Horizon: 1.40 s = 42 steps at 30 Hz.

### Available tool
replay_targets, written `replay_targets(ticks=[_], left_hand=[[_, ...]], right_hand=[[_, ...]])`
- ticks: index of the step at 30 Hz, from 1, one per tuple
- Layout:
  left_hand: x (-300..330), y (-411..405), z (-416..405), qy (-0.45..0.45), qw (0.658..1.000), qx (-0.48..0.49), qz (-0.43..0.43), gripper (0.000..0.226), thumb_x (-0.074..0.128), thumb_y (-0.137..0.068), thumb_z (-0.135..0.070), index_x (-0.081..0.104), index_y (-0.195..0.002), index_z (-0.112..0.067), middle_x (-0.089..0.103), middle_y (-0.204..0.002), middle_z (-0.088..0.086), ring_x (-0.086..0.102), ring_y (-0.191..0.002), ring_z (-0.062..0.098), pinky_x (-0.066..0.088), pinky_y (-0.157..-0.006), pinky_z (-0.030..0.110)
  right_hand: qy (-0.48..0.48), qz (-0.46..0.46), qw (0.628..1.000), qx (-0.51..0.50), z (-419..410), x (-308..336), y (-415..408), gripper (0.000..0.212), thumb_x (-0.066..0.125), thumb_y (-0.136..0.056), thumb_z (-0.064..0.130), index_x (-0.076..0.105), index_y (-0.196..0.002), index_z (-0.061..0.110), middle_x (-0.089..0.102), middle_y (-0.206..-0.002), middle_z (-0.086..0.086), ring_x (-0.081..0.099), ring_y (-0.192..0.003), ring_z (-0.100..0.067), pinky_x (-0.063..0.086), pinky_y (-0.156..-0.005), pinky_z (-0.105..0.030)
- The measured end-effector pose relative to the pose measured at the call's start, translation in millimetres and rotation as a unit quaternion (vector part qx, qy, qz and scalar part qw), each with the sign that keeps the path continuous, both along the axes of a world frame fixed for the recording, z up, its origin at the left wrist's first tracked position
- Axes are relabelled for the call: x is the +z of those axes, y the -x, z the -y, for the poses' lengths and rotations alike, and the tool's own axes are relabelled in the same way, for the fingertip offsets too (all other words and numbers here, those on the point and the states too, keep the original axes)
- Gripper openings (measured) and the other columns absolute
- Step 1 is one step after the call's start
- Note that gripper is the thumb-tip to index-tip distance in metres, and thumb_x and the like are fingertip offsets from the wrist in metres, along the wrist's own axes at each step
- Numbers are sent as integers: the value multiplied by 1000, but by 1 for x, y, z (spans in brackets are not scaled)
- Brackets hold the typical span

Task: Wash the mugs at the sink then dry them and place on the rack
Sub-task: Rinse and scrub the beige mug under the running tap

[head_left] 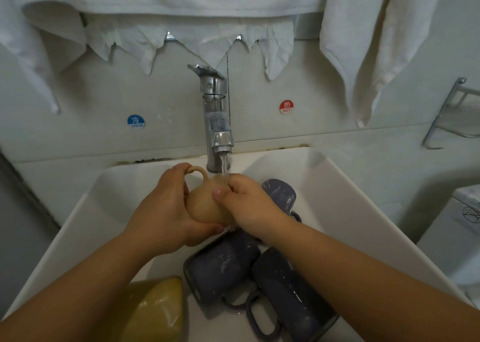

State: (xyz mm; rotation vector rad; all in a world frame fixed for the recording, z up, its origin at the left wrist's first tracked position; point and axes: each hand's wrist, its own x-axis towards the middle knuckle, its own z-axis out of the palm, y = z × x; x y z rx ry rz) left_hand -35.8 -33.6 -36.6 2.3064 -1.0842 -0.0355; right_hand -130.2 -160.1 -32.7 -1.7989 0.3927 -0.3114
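both hands, left hand (166, 209) and right hand (246, 204), grip a tan mug (205, 206) under the running faucet (217, 118), above the white sink (350, 199); towels (363, 43) hang behind the faucet.

Four mugs: one tan (205, 206), three purple (281, 195) (220, 266) (288, 292). One yellow sponge (158, 308). One tap (217, 118). Two stickers, blue (136, 121) and red (286, 106). One sink (350, 193). Two hands (166, 212) (246, 201). One wall rack (452, 115).
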Motion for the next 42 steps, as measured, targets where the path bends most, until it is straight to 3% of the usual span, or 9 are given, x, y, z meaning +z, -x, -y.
replay_targets(ticks=[4, 9, 16, 20, 23, 25, 28, 36, 42], left_hand=[[2, 1, -1, -10, 1000, -6, 4, 117, 89, -50, -53, 21, -142, -30, 37, -110, -9, 48, -86, 6, 46, -69, 23], [-1, 5, 1, -25, 999, -23, 43, 118, 87, -50, -58, 20, -143, -30, 35, -118, -10, 46, -97, 8, 42, -75, 22], [-7, 1, -2, -51, 988, -39, 139, 115, 86, -48, -61, 29, -141, -23, 42, -130, -1, 38, -97, 7, 37, -74, 25], [-4, 3, 1, -41, 998, -23, 46, 111, 86, -47, -61, 26, -135, -31, 36, -112, -12, 44, -96, 8, 43, -78, 25], [-5, 1, 1, 19, 999, -30, -18, 71, 86, -57, -49, 40, -108, -31, 45, -96, -12, 48, -84, 6, 44, -68, 23], [-6, -2, -1, 77, 996, -52, -4, 35, 79, -74, -33, 48, -84, -22, 49, -80, -5, 47, -71, 7, 37, -60, 23], [-8, -8, -3, 112, 988, -86, 68, 39, 66, -87, -20, 38, -60, -23, 40, -60, -6, 42, -62, 6, 28, -56, 25], [-16, -4, 3, 112, 962, -177, 173, 27, 47, -81, -40, 27, -63, -39, 31, -58, -19, 41, -66, -4, 29, -57, 12], [-8, -9, -3, 173, 976, -69, -111, 31, 60, -78, -62, 60, -94, -36, 57, -103, -14, 55, -100, 5, 40, -73, 15]], right_hand=[[-11, 13, 1000, -7, 4, 1, 4, 21, 53, -97, 23, 67, -92, 7, 67, -92, -10, 63, -88, -20, 51, -83, -31], [-45, -23, 996, -79, 4, 0, -4, 55, 50, -96, 43, 62, -108, -9, 62, -113, -27, 60, -104, -37, 49, -90, -43], [-95, -41, 993, -66, 6, -4, -8, 23, 56, -95, 23, 67, -106, 6, 66, -111, -17, 60, -107, -30, 46, -100, -46], [-29, 3, 996, -83, 4, -3, -7, 39, 52, -97, 31, 61, -80, -3, 55, -76, -23, 51, -73, -22, 43, -73, -35], [-28, 19, 998, -58, 1, -5, -5, 41, 52, -98, 28, 58, -85, -11, 53, -76, -16, 48, -72, -23, 42, -69, -37], [-14, 3, 999, -41, 1, -7, -6, 35, 51, -98, 22, 59, -101, -13, 61, -90, -27, 55, -80, -27, 48, -79, -41], [-5, -5, 1000, -27, 1, -6, -7, 22, 49, -96, 8, 60, -107, -9, 61, -92, -18, 55, -86, -22, 45, -80, -33], [-88, 10, 995, -33, 5, -12, -7, 34, 54, -96, 21, 61, -93, -13, 61, -89, -27, 56, -81, -26, 48, -80, -39], [-44, 25, 998, -28, 8, -10, -6, 27, 51, -98, 18, 62, -82, 0, 58, -77, -11, 53, -75, -19, 47, -74, -37]])
